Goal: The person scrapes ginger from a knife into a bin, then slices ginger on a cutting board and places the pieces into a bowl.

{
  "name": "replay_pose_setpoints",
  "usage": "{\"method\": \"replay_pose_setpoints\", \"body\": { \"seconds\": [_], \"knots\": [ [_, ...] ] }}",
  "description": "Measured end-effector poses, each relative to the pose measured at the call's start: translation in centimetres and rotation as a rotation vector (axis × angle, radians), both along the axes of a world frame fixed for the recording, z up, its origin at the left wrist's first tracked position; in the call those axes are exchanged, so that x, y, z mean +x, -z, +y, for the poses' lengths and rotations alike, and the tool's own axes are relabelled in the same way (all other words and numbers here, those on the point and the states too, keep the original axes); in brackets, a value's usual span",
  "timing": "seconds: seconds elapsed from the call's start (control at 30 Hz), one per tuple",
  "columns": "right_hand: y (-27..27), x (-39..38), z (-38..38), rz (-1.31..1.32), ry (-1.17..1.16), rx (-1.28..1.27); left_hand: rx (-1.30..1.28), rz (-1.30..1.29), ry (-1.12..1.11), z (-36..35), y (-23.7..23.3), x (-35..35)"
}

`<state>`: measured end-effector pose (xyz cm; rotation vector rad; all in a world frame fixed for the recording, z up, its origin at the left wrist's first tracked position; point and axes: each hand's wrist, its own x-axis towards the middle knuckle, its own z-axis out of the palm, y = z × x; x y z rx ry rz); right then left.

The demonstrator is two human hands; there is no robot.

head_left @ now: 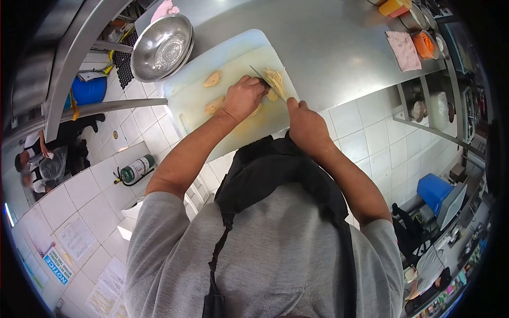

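Note:
My right hand (307, 127) is closed round the handle of a kitchen knife (257, 71), whose blade slants up and left across the cutting board (249, 45). My left hand (245, 97) rests beside the blade with its fingers curled down; what they press on is hidden. Right of the blade lies a pile of thin pale-yellow strips (275, 79). A few flat slices (272, 96) sit just below, near the knife. To the left of my left hand are two pale, oval, peeled vegetable pieces, an upper one (212, 79) and a lower one (213, 106).
Stacked metal colanders (159, 50) stand against the board's upper left corner. The steel table (328, 53) extends right, with a pink cloth (403, 50) and containers (424, 44) at its far end. Other people (40, 151) are at far left and lower right (429, 273).

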<state>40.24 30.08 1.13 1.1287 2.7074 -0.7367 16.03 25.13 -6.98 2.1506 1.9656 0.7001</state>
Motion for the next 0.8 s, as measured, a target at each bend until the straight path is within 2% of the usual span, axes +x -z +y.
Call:
{"method": "replay_pose_setpoints", "body": {
  "seconds": [0.07, 0.17, 0.3, 0.37, 0.5, 0.8],
  "knots": [
    [0.2, -0.9, 0.6, 0.005, -0.036, 0.033, 0.009, -0.006, -0.009, 0.4, -0.1, 0.0],
    [-2.1, 0.2, 0.2, -0.025, -0.009, -0.021, 0.018, -0.01, -0.019, 0.2, 0.0, 0.2],
    [-0.2, 0.2, -0.2, -0.036, 0.056, -0.084, 0.0, -0.001, -0.017, -0.2, -0.1, 0.0],
    [0.4, -0.8, 0.7, -0.026, -0.013, -0.04, 0.007, -0.016, -0.025, 0.2, 0.2, 0.1],
    [-1.8, 0.3, 0.3, -0.044, 0.01, -0.094, 0.028, -0.044, -0.036, -0.1, 0.3, 0.2],
    [1.0, -1.0, 0.9, 0.0, -0.047, 0.046, 0.056, -0.089, -0.029, -0.3, 0.3, 0.1]
  ]
}}
